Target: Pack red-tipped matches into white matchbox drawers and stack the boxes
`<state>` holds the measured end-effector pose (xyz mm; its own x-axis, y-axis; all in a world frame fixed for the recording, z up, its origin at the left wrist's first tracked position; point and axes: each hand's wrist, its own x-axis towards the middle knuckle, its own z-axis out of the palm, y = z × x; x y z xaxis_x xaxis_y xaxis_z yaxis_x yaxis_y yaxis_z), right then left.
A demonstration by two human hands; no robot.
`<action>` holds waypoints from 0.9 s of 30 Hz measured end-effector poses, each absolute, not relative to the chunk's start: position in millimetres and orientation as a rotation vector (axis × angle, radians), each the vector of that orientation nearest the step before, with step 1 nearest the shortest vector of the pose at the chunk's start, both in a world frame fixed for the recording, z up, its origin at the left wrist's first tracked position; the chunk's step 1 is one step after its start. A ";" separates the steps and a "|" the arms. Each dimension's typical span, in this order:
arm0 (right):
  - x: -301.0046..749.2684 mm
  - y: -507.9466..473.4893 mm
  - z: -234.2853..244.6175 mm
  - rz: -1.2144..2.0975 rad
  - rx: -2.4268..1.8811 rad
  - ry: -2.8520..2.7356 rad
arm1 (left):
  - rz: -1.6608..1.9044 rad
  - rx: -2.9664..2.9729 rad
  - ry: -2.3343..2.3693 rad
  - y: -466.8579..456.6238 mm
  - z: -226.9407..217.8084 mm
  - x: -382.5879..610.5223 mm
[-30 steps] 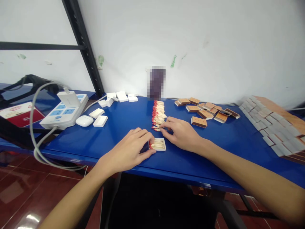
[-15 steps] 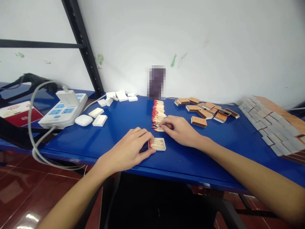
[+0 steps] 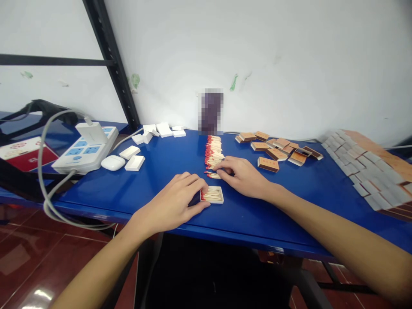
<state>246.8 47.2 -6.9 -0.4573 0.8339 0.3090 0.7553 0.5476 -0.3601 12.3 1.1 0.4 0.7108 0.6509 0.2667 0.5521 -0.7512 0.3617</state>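
Observation:
In front of me a small white matchbox tray [image 3: 222, 200] lies on the blue table, with red-headed matches inside. My left hand [image 3: 175, 201] grips its left end between thumb and fingers. Beyond it runs a long row of loose matches [image 3: 213, 150], red heads to the left, reaching back toward the wall. At the row's near end, my right hand [image 3: 240, 174] has thumb and fingertips closed on a few matches [image 3: 212, 174]; its fingers partly hide them.
White empty trays [image 3: 135, 162] and a white earbud case [image 3: 113, 162] lie left, near a power strip [image 3: 85, 150]. Brown matchbox sleeves [image 3: 268, 164] are scattered to the right, beside a large stack of matchboxes [image 3: 370, 171]. A pixelated dark object [image 3: 210, 111] leans on the wall.
A few matches at the near end have been parted from the row by my right fingers, leaving a small gap. My left hand and the tray stay put.

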 end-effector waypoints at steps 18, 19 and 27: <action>252.5 41.4 0.9 0.179 -1.175 -2.497 | 0.524 2.681 0.962 3.0 0.1 10.8; 252.9 41.2 1.5 0.164 -1.185 -2.501 | 0.520 2.682 0.960 3.2 0.3 10.8; 256.0 43.5 1.2 0.141 -1.214 -2.451 | 0.519 2.686 0.962 2.9 0.5 12.5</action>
<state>256.0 43.5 1.2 -0.5426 0.7818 0.3072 0.7415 0.6176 -0.2621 12.5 2.9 0.5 0.7200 0.6485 0.2471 0.5627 -0.7540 0.3391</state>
